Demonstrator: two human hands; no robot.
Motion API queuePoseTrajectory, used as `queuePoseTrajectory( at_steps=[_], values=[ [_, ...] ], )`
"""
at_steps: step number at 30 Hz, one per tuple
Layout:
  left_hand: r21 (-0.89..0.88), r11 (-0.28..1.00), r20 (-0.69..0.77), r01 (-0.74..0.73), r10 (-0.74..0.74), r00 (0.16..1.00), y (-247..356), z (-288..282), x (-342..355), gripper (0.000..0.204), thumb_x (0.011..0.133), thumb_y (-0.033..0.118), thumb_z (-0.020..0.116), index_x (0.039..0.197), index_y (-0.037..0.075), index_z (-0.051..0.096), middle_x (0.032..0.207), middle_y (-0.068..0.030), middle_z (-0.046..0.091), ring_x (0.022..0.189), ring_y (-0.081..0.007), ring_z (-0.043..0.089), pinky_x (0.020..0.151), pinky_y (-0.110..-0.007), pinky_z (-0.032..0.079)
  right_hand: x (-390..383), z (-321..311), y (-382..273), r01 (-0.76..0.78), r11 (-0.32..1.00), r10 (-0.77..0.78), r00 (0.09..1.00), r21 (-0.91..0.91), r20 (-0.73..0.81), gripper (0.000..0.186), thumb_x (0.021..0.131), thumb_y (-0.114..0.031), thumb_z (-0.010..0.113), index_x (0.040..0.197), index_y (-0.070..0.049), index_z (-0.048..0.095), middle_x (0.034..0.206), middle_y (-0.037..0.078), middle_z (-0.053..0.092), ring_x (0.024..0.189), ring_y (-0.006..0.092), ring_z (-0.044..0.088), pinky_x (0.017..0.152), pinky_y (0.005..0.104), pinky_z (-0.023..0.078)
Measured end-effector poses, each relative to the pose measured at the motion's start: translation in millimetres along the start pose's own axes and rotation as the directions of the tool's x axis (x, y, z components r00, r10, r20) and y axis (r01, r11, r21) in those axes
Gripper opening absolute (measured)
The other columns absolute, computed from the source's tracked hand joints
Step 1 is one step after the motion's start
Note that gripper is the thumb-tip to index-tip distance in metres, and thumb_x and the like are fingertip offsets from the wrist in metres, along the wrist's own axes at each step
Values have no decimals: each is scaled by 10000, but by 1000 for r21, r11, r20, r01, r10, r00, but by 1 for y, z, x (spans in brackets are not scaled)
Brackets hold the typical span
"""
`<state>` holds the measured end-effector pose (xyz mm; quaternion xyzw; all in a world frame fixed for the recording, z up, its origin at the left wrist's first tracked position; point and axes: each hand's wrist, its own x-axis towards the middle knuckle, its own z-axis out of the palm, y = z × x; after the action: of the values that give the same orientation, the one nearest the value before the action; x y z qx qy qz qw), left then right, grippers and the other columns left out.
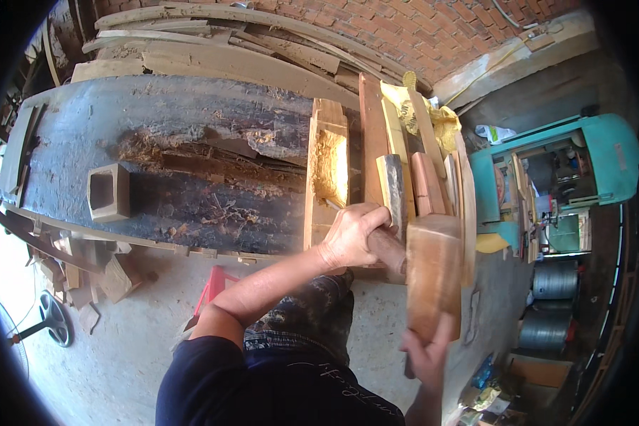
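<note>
My left hand (355, 233) is closed around a chisel by its thick wooden handle (388, 250); the blade is hidden by the hand. It rests at the near end of a light wooden block (319, 213), which has a rough hollow (331, 167) cut into it. In my right hand (430, 355), fingers wrapped, is a wooden mallet (432, 273), slightly blurred. The mallet's broad head stands upright in view, beside the butt of the chisel handle. Whether the two touch, I cannot tell.
A large dark slab (213, 206) serves as the bench, with a hollow square block (108, 192) on it. Wooden strips (373, 135) and a yellow bag (444, 128) lie right of the work. Beyond stand stacked planks (241, 60) and a teal machine (607, 160); a red stool (216, 284) is below.
</note>
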<state>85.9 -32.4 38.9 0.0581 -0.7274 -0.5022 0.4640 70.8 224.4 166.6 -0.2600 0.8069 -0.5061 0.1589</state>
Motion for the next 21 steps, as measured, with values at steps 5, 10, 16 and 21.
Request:
queuePoseTrajectory(
  at_steps=[5,10,16,21],
  values=[
    [68,995,11,-67,66,998,-6,12,-10,243,640,185,751,763,91,564,697,-94,566,673,-326,595,626,-432,479,5,-10,18,107,994,-109,991,32,71,267,802,19,591,1058,20,513,825,87,578,592,147,551,571,265,473],
    [56,991,21,-120,119,993,-9,14,-13,228,696,180,744,751,79,547,684,-98,547,666,-318,583,611,-425,468,-12,1,62,362,923,-352,932,-128,91,218,873,-136,618,962,-4,469,743,98,547,623,155,588,554,254,484],
    [92,969,102,-229,220,970,-13,17,-14,255,713,198,754,762,77,535,688,-88,520,655,-310,566,604,-422,461,-20,19,65,-33,997,33,999,68,1,492,819,-26,656,1210,35,365,827,103,569,761,172,611,671,288,509],
    [78,954,46,-289,286,957,9,10,-8,261,704,168,785,793,71,559,692,-83,506,617,-291,549,548,-397,432,-25,7,30,128,962,-105,989,240,-105,671,783,21,633,1346,8,269,782,104,570,603,153,547,540,273,474]
  ],
)
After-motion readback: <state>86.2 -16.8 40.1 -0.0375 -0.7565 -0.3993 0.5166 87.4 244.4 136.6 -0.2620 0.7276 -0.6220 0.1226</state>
